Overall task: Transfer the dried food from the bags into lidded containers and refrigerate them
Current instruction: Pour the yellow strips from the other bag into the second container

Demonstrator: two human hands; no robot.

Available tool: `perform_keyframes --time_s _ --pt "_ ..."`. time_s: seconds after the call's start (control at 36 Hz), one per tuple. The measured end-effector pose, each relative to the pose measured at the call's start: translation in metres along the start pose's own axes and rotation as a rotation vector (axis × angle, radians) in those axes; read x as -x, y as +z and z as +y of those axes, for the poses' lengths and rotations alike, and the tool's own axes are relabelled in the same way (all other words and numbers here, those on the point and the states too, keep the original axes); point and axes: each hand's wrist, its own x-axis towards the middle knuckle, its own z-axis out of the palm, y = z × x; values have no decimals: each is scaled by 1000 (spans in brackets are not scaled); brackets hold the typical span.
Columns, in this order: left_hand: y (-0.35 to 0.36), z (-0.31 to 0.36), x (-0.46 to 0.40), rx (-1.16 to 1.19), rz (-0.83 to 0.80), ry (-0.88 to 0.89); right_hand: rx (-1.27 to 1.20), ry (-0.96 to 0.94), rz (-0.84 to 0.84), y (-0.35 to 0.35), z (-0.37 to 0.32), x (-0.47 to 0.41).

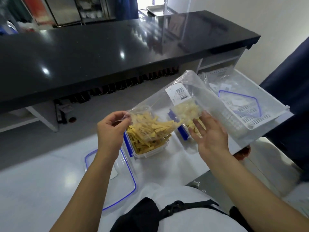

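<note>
A clear plastic bag (192, 91) with a white label hangs tilted over the white table. My left hand (112, 129) pinches its lower corner. My right hand (210, 136) is open, palm up, fingers straight against the bag's underside. Yellow dried strips spill from the bag's mouth into a clear container with blue clips (150, 148), which is heaped with them. A second blue-clipped container (183, 131) stands behind my right hand, mostly hidden. A clear lid with a blue seal (130, 178) lies flat under my left forearm.
A white perforated basket (250, 118) at the right holds another blue-rimmed lid (240, 104) and plastic wrapping. A long black counter (117, 52) runs across behind the table. The white table (41, 190) extends to the near left.
</note>
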Motion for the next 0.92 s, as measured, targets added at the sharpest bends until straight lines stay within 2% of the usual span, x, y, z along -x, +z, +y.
perform_keyframes --time_s 0.14,0.31,0.58,0.92 --pt "-1 2 4 -7 -13 -10 64 67 -93 16 -11 -6" --pt "-3 5 7 4 -16 -12 91 10 -81 34 -19 -14" --pt "-7 19 11 59 -4 59 87 14 -351 73 -40 -26" --pt "-14 26 11 58 1 88 147 8 -422 104 -43 -44"
